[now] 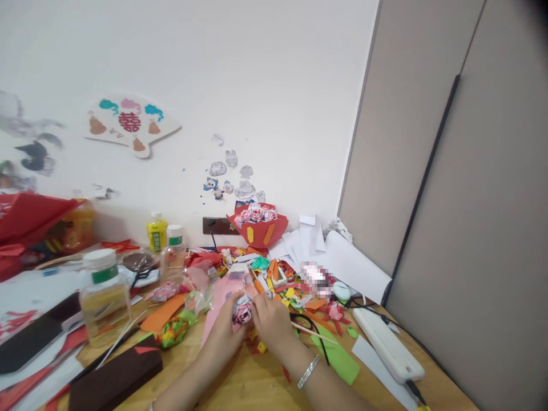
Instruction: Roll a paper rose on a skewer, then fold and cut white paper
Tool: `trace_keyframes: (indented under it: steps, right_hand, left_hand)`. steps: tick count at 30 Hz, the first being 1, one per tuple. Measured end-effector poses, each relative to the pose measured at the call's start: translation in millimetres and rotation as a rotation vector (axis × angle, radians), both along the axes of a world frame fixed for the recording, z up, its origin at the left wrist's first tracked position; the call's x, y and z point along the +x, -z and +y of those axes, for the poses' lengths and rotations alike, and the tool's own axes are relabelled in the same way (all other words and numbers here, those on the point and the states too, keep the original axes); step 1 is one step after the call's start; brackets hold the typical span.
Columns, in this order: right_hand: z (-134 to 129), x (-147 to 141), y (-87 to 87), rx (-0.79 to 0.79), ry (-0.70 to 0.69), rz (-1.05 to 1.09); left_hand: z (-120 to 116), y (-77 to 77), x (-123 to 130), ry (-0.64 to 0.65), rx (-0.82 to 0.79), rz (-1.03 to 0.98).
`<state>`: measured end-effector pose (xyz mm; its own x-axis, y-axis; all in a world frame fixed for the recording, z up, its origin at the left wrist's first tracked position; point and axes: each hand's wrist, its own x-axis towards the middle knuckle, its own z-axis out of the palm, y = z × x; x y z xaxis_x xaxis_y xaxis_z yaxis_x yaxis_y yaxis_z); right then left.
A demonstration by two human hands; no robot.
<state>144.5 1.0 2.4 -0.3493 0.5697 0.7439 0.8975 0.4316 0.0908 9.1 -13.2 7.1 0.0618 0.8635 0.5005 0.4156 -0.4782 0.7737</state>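
Note:
A pink and white paper rose (242, 310) is held between both hands above the middle of the wooden table. My left hand (226, 325) wraps its fingers round the rose's left side. Bent over the right side of the rose, my right hand (270, 319) has its fingers pressed together at the petals; the fingertips are partly hidden. Beneath and behind the hands lies pink paper (214, 302). A red paper bouquet (260, 225) with similar roses stands against the wall. To the right rests a loose pink paper flower (335, 311).
Colourful paper scraps (291, 294) cover the table's middle. On the left stand a clear jar (105, 308) and a smaller jar (173, 257), near a dark box (115, 374). A white power strip (387, 344) and green paper (338, 357) lie at the right.

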Motion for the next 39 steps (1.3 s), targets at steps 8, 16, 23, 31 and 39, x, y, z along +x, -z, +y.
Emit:
trace_keyframes:
  steps: [8,16,23,31,39]
  right_hand:
    - [0.1,-1.3,-0.7,-0.015,0.026,0.013]
    - [0.9,-1.3,1.3,-0.028,0.032,0.008]
    - [0.3,-1.6,1.1,-0.024,0.033,0.029]
    - [-3.4,-0.9,-2.0,0.056,-0.029,0.131]
    - [-4.6,-0.3,-3.5,0.07,-0.029,0.147]
  left_hand:
    - [0.9,-0.8,-0.6,-0.024,0.024,0.013]
    - [-1.8,-0.4,0.5,0.005,-0.033,-0.032]
    - [-1.0,0.0,0.4,0.003,-0.008,0.001]
    - [-2.3,-2.3,0.1,0.002,-0.014,0.007]
    - [-5.3,-5.7,0.2,0.009,-0.001,0.023]
